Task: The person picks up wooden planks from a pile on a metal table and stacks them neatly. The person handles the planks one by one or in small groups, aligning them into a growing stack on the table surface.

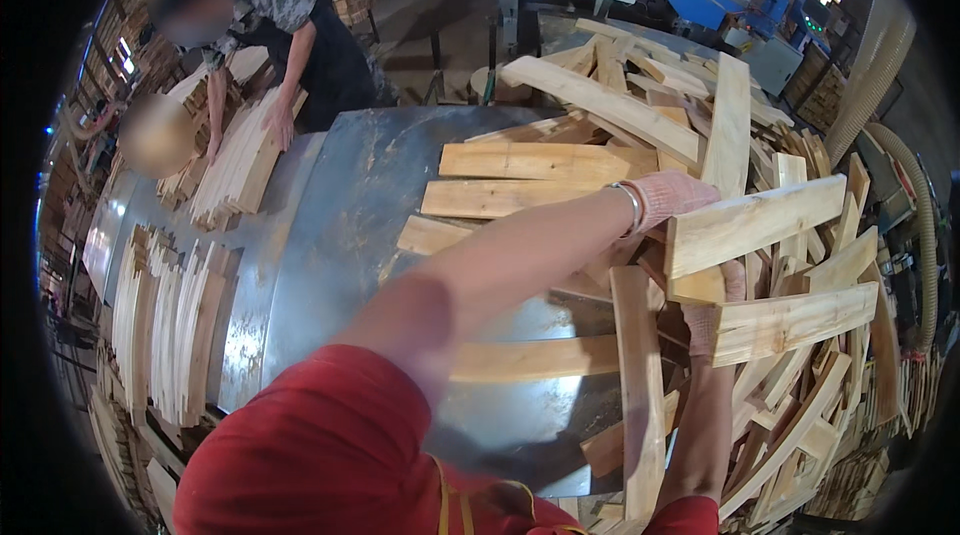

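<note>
Left hand (680,197): one, gloved, fingers bent along the far edge of the upper board at its left end; the thumb is hidden, so I cannot tell how tightly it closes.
Right hand (735,282): one, gloved, partly covered, fingers bent up beside a short piece (697,287); whether they grip it I cannot tell.
Upper board (755,225): one, over the loose pile toward the worktop's right edge; probably handled by its left end because that end stands free of the tangle.
Short piece: one, just below the upper board's left end.
Lower board (795,325): one, nearer, in front of the right wrist.
Loose pile (730,125): one, its crossed boards too many to count, seemingly unsorted.
Flat boards (540,162): four showing left of the pile, laid roughly parallel, perhaps for easy reach.
Strip stacks (190,330): at least two by the worktop's left edge, on edge, likely for close packing.
Co-worker (330,55): one, two hands on another stack (235,170) at the far left corner, perhaps squaring it.
Worktop (345,195): one, metal.
</note>
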`<control>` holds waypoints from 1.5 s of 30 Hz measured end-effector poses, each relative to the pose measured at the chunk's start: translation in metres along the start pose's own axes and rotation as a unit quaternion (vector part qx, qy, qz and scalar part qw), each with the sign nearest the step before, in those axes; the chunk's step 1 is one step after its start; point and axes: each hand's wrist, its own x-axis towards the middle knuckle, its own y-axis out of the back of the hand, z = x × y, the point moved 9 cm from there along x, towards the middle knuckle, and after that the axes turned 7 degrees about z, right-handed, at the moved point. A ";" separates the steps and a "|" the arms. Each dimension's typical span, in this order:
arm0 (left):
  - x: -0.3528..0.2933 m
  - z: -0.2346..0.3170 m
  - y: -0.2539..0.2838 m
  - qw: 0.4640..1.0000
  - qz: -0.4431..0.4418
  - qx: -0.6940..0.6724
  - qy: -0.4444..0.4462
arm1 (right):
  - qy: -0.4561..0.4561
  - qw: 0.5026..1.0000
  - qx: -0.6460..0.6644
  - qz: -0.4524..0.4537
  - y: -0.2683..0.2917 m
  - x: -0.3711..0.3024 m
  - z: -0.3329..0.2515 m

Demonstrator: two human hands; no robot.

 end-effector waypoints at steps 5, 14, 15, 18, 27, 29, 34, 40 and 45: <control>-0.099 -0.034 0.001 0.987 0.077 0.101 -0.102 | -0.033 0.992 -0.119 0.036 -0.020 -0.033 0.083; -0.377 -0.085 0.024 0.989 0.106 0.083 -0.065 | 0.094 0.705 -0.697 0.092 0.020 -0.218 0.310; -0.412 -0.093 0.027 0.990 0.111 0.046 -0.071 | 0.125 0.611 -0.781 0.045 0.043 -0.244 0.359; -0.536 -0.129 0.020 0.995 0.085 0.002 -0.050 | 0.010 0.616 -0.777 -0.130 -0.001 -0.336 0.463; -0.754 -0.200 -0.007 0.969 0.092 0.228 0.005 | -0.296 0.656 -0.597 -0.355 -0.098 -0.435 0.449; -0.735 -0.162 0.013 0.943 0.175 0.278 -0.050 | -0.300 0.774 -0.509 -0.229 -0.042 -0.427 0.400; -0.642 -0.060 0.004 0.964 0.154 0.213 -0.044 | 0.011 0.891 -0.359 0.277 0.123 -0.409 0.080; -0.500 0.035 -0.125 0.990 -0.109 0.062 -0.065 | 0.294 0.680 -0.442 0.505 0.290 -0.456 -0.214; -0.442 0.036 -0.285 0.980 -0.142 -0.096 0.101 | 0.158 0.597 -0.572 0.539 0.342 -0.384 -0.257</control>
